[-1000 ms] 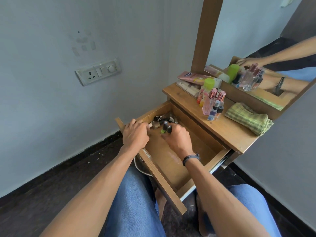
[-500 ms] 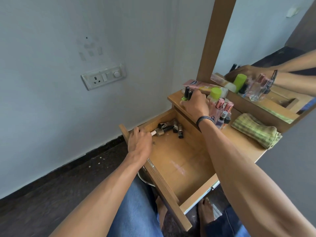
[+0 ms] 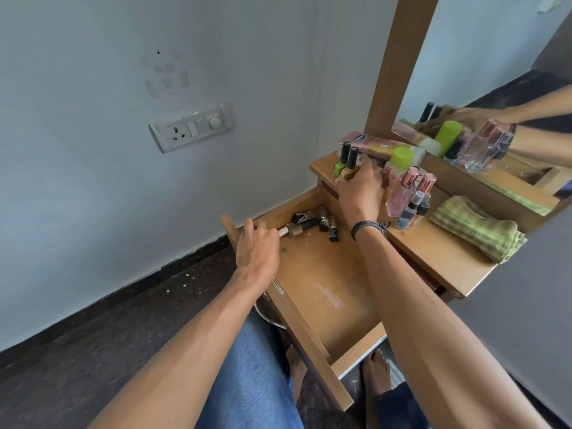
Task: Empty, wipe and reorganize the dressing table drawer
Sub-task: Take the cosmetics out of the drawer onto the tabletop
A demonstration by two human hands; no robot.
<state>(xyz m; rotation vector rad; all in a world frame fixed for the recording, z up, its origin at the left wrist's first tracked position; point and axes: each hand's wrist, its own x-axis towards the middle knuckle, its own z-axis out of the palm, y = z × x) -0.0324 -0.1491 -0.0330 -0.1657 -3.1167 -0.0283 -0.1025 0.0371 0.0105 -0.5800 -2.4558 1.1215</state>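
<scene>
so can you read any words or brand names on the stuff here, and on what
None can be read for certain.
Pink tube by the mirror post: a blue oval logo, too blurred to read.
Dark bottles lying in the drawer: pale label marks, too small to read.
Two upright nail polish bottles by the right hand: no print visible.
Perfume bottles: no readable label.
Wall socket plate: no lettering visible.
</scene>
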